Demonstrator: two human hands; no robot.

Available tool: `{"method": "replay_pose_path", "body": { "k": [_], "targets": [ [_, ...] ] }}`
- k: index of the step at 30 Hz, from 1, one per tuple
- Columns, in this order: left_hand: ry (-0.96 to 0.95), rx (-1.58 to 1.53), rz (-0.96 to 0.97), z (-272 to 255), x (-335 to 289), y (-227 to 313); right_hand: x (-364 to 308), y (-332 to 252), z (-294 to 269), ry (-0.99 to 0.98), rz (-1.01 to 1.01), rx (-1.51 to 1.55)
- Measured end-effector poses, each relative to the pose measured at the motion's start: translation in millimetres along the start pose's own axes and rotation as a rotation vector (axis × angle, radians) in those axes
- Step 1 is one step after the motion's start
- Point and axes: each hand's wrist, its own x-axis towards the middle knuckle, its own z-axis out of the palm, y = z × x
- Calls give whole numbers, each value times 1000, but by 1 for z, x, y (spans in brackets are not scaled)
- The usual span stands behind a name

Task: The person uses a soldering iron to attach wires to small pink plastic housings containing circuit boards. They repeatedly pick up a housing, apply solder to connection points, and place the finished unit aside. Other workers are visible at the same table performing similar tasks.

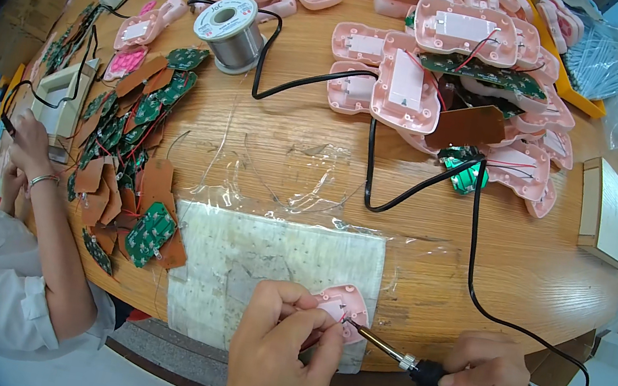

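My left hand (286, 353) is closed on a small pink plastic housing (353, 302) over the front of a worn white mat (216, 259). Its fingers cover part of the housing. My right hand (486, 380) grips the black handle of a soldering iron (422, 370). The iron's metal tip reaches left to the inside of the housing, beside my left fingertips. A thin red wire seems to show there; whether solder is also held is too small to tell. From the handle's end, a black cord (472, 290) runs up across the table.
A solder spool (236, 42) stands behind the mat. Green and brown circuit boards (147, 109) lie piled at left, pink housings (409, 83) at back and right. A wooden block (608, 212) sits at the right edge. A co-worker's arm (62, 250) works at far left.
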Motion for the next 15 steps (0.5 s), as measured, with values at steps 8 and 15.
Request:
{"method": "replay_pose_path", "body": {
  "k": [8, 15],
  "targets": [
    [-15, -13, -19, 0, 1, 1, -1, -1, -4, 124, 15, -11],
    [-20, -2, -19, 0, 2, 2, 2, 1, -2, 22, -1, -7]
  ]
}}
